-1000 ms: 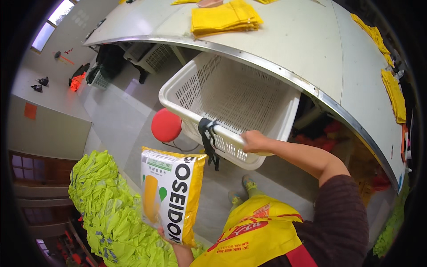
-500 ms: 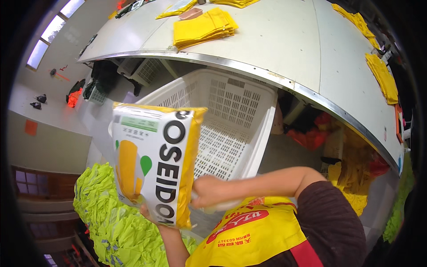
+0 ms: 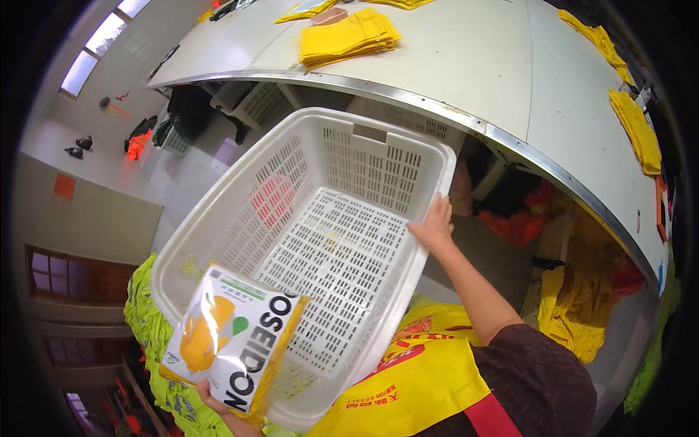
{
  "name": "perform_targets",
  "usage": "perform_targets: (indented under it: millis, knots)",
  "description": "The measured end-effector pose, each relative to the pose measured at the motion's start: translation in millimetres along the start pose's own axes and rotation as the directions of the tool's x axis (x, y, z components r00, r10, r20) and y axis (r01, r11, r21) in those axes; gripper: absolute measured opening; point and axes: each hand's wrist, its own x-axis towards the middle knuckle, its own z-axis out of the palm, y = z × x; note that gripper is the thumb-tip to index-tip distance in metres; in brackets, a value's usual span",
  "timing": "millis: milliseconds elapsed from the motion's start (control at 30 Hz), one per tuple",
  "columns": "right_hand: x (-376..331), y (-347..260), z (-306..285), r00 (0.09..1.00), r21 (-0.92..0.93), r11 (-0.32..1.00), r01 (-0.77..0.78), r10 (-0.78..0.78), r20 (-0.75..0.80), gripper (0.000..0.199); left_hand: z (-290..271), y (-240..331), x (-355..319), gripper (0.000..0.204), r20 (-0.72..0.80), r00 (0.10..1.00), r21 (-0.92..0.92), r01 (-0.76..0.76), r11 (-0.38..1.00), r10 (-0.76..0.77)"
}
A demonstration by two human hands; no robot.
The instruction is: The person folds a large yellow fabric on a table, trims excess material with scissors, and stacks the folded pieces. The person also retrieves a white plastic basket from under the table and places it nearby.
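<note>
White basket [image 3: 328, 240] stands open and bare inside; a printed bag [image 3: 229, 339] overhangs its near rim; worktop [image 3: 466, 65] edge looms beyond.

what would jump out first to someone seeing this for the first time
The big white slotted plastic basket fills the middle of the view, empty and tilted toward the camera, with the right hand gripping its right rim. At lower left, the left hand holds a white and yellow printed bag over the basket's near edge. Behind, a stack of folded yellow cloths lies on the long white table.
</note>
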Motion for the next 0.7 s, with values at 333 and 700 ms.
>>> perform_targets:
  millis: [333,700]
  knots:
    - [-16.3,53.3,70.8,0.977,0.934,0.294,-0.202,-0.011,0.214,0.042,-10.8,16.8,-102.2,0.059,-0.009,0.992,0.105,-0.124,0.987,0.126]
    - [-5.8,83.8,87.4,0.971,0.95,0.282,-0.135,-0.153,0.183,0.041,13.2,-15.3,-132.8,0.06,-0.087,0.988,0.197,-0.109,0.974,0.128]
